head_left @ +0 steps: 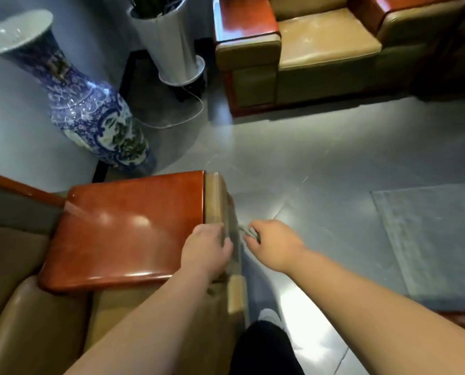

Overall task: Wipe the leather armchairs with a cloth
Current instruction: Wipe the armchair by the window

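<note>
While bent over the near armchair point(63, 307), left hand point(207, 253) laid on the outer edge of its glossy wooden armrest top point(125, 234), fingers curled down over the leather side trim; whether anything is gripped cannot be told. Right hand point(274, 244) just beside it, off the chair's outer side, fingers pinching a grey cloth point(249, 234), mostly hidden. Second armchair point(326, 44) well apart across the grey floor point(307, 147). Blue-and-white vase point(90, 109) and white planter point(169, 41) beyond the armrest. Rug point(428, 244) at right.
</note>
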